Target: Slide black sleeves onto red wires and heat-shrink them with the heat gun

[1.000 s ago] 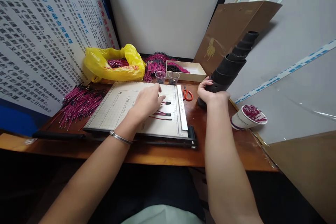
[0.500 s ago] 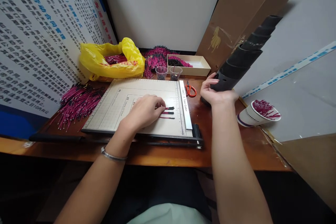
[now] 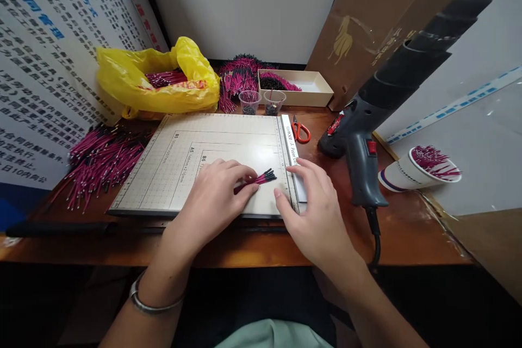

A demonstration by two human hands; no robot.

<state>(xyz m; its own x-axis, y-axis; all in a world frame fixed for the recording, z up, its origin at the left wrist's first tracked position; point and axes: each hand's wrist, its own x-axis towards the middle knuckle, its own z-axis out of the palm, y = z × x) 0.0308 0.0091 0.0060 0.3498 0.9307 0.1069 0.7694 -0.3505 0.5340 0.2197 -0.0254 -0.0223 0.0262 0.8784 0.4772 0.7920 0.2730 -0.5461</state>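
Wires (image 3: 267, 176) lie bunched over the board (image 3: 234, 133), pinched in the left hand (image 3: 222, 187), the right hand (image 3: 316, 209) open and empty nearby; gathering seems underway, the next move likely calling for evened tips.

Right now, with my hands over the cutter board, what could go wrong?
The black-tipped wires fan out beyond the fingertips of the left hand, so some might slip out of line.

The heat gun's cord runs to the table's front edge near the right forearm; a snag could shift or tip the heat gun.
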